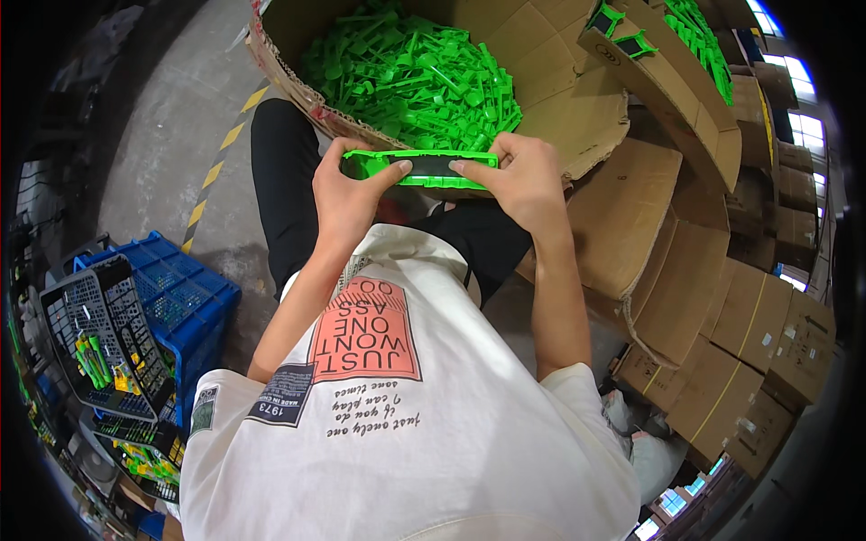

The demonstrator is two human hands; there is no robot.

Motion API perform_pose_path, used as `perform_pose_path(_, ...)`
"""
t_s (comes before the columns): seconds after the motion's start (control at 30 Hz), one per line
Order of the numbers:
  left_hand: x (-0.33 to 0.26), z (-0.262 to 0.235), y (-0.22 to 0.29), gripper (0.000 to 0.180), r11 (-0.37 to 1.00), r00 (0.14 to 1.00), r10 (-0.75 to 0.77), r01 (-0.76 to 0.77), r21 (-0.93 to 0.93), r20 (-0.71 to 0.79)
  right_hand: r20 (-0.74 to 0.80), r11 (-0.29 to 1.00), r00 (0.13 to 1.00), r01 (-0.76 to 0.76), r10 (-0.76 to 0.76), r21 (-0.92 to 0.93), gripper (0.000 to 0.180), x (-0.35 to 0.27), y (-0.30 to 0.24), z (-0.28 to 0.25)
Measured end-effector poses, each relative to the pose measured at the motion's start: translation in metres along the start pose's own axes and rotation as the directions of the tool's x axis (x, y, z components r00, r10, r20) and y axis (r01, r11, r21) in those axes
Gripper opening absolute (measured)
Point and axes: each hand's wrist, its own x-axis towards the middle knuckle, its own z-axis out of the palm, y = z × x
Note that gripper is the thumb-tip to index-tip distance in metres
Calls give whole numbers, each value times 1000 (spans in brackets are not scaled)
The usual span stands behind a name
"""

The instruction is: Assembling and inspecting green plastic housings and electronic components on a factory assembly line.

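A long, narrow bright green plastic shell [439, 182] with a black strip [431, 169] along its inside spans my two hands, held level in front of my knees. My left hand [346, 191] grips its left end, the thumb pressing on the black strip and the fingers behind. At the other end, my right hand [534, 185] pinches the shell with its thumb also on the strip; its fingers are partly hidden. Just beyond lies a heap of loose green plastic parts [415, 81] in a large open cardboard box [577, 113].
To the left stand a blue plastic crate [162, 279] and black baskets [95, 311] with green and yellow pieces. Striped tape [215, 171] crosses the floor. Opened cardboard [622, 216] and stacked cartons [722, 388] fill the right side. More green parts [695, 41] show at far right.
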Motion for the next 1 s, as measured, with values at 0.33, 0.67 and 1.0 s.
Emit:
perform_pose_path(0.33, 0, -2, 11, 36, 997, 998, -59, 58, 48, 28, 13, 993, 1000, 3, -1, -115, 41, -3, -1, 0)
perform_pose_path(0.67, 5, 2, 2, 46, 994, 1000, -11, 8, 106, 22, -60, 975, 998, -5, -8, -222, 44, -5, -8, -2)
perform_pose_path(1.0, 5, 2, 4, 47, 991, 1000, -9, 8, 131, 10, -92, 955, 995, 2, -31, -297, 44, -8, -17, -4)
